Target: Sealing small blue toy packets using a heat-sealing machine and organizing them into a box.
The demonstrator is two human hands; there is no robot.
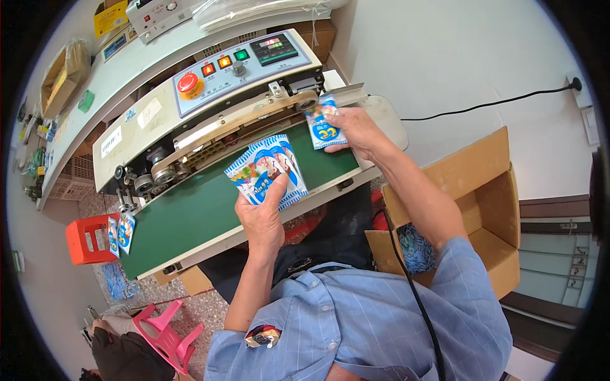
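Observation:
My left hand (262, 219) is closed on a fanned stack of several small blue-and-white packets (262, 171), thumb on top, above the green conveyor belt (197, 219). My right hand (359, 133) grips a single packet (326, 134) of the same kind. That packet's upper edge is at the right end of the band sealing machine (152, 120), by its roller and metal guide plate (346, 95). Whether the edge is inside the sealing band I cannot tell. At the belt's far left end, two more packets (125, 232) hang over the edge.
An open cardboard box (499, 216) with many blue packets inside stands by my right arm. A red stool (86, 240) is beyond the belt's left end, and a pink chair (166, 330) is at lower left. Black cables run across the wall and past my right side.

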